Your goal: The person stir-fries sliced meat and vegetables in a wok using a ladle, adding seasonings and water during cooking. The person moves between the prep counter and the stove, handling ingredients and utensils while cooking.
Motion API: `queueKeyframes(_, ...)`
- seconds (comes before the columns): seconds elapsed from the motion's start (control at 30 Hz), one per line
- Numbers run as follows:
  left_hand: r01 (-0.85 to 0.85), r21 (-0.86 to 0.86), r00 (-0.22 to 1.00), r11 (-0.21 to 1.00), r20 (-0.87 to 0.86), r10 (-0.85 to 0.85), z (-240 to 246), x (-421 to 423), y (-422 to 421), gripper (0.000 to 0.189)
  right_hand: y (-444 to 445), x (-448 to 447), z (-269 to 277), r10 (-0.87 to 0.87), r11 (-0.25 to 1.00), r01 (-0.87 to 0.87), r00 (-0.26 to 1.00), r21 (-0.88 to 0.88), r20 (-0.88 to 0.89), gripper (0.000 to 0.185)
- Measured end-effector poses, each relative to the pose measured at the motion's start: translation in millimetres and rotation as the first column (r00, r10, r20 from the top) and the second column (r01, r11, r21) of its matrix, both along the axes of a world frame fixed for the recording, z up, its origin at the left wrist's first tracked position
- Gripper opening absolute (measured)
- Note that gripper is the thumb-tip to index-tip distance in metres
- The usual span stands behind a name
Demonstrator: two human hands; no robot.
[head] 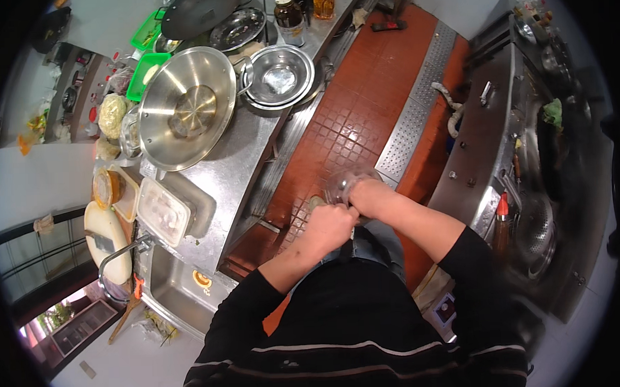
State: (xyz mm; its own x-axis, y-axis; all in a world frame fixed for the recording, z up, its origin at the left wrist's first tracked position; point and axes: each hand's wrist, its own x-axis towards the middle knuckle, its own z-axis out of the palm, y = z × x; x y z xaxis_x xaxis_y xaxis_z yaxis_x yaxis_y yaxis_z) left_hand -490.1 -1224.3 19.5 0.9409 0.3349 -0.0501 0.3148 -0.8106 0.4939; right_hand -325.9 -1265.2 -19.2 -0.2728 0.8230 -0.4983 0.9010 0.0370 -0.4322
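In front of my waist, both hands are close together above the tiled floor. My left hand [331, 222] is a fist around a small pale green item [316, 200], most of it hidden by the fingers. At its upper right, my right hand [370, 197] is on a clear, rounded object [343, 184], glass or plastic, blurred by motion. My right fingertips are largely hidden. The two hands touch or nearly touch.
To the left, a steel counter [236, 140] holds a large steel wok [154, 122], stacked steel bowls [281, 94] and a lidded plastic container [163, 211]. A sink [175, 280] is nearer me. On the right stands a steel stove [484, 131], beyond a metal drain grating [408, 134].
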Motion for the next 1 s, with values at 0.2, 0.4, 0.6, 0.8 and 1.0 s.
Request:
queueKeyframes(0.2,0.066,-0.173,0.985,0.983,-0.144,-0.091,-7.3,-0.5,-30.8,0.023,-28.8,-3.3,-28.8,0.204,0.892,-0.220,0.976,-0.396,-0.081,0.028)
queueKeyframes(0.4,0.051,-0.256,0.978,0.965,-0.181,-0.100,-16.9,-3.4,-53.8,0.024,-52.1,-6.5,-40.6,0.268,0.829,-0.287,0.957,-0.479,-0.109,0.024)
queueKeyframes(0.6,0.097,-0.284,0.956,0.954,-0.238,-0.168,-22.2,-11.2,-61.3,0.026,-47.6,-26.3,-44.2,0.585,0.602,-0.589,0.785,-0.539,-0.205,0.037)
queueKeyframes(0.8,0.069,-0.273,0.980,0.959,-0.160,-0.116,-28.9,-16.4,-62.9,0.026,-38.1,-11.1,6.8,0.299,0.855,-0.348,0.936,-0.385,-0.184,0.028)
queueKeyframes(1.0,0.000,-0.171,0.995,0.985,-0.102,-0.017,-36.4,-15.3,-52.3,0.025,-38.7,-7.1,20.0,-0.173,0.963,0.143,0.977,-0.229,-0.120,0.018)
